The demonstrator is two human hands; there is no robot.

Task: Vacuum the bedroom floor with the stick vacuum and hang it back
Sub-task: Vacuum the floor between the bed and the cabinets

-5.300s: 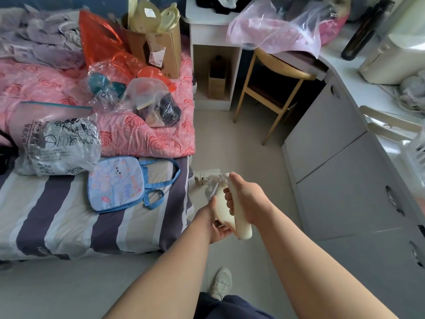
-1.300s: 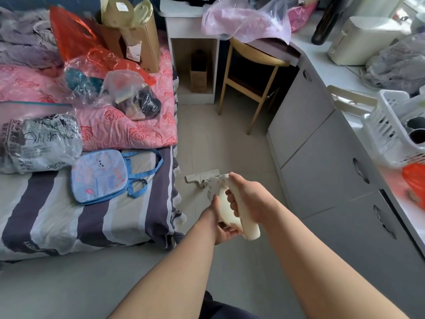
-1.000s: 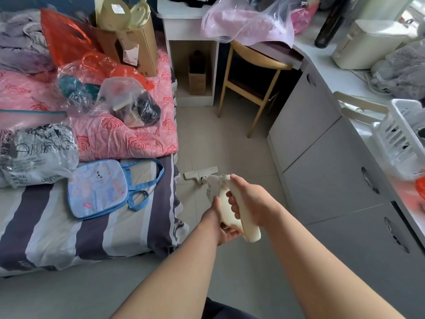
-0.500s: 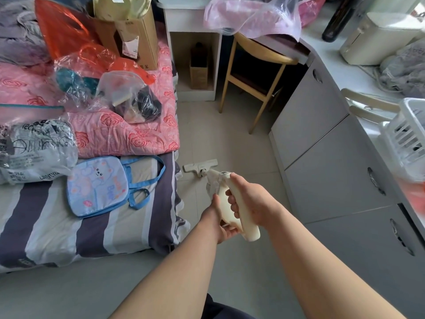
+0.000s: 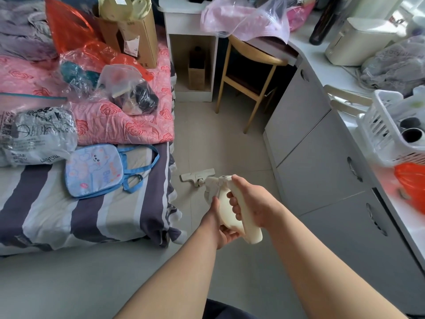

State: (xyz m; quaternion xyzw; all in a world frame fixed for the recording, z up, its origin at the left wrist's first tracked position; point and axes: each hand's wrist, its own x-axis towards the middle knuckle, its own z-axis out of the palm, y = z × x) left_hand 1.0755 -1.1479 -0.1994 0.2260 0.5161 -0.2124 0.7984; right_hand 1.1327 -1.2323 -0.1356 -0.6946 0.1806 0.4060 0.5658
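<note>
While right hand (image 5: pixel 253 204) fingers (image 5: pixel 233 201) curl round stick vacuum (image 5: pixel 224 212) handle, left hand (image 5: pixel 222 231) grips its underside

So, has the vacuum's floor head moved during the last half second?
Yes. The stick vacuum's floor head has pulled back toward the person: it lay near the pink quilt's lower edge, and now lies farther down beside the striped sheet.
</note>
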